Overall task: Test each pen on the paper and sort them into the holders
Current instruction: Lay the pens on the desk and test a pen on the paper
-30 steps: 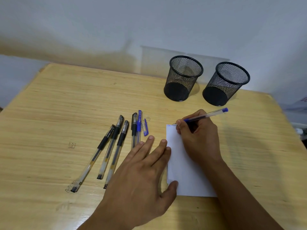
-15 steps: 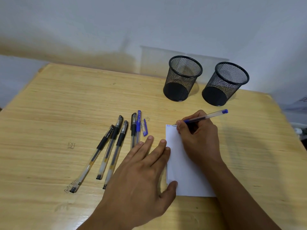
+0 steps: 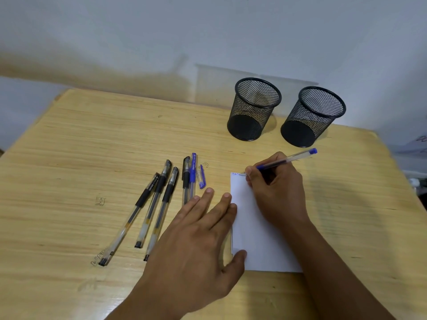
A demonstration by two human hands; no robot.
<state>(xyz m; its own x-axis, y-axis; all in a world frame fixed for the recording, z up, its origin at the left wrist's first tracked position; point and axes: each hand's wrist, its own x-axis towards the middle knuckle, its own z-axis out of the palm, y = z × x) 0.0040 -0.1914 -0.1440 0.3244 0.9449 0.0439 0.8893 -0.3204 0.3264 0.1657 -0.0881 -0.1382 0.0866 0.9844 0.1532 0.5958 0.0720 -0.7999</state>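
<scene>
My right hand (image 3: 276, 188) grips a blue pen (image 3: 287, 159), its tip on the top left corner of the white paper (image 3: 258, 229), where small blue marks show. My left hand (image 3: 198, 236) lies flat with straight fingers, pressing the paper's left edge and the table. Several capped pens lie in a row left of the paper: three black ones (image 3: 152, 204), then a black one (image 3: 186, 176) and a blue one (image 3: 192, 172). A loose blue cap (image 3: 201, 179) lies beside them. Two black mesh holders (image 3: 254, 109) (image 3: 313, 116) stand at the back, both with nothing inside.
The wooden table (image 3: 92, 146) has pale walls behind and to the left. Its right edge lies near the right holder, with some clutter beyond it at the far right.
The pen tip has shifted slightly right along the paper's top edge, leaving a few more blue marks. My left hand has stayed in place.
</scene>
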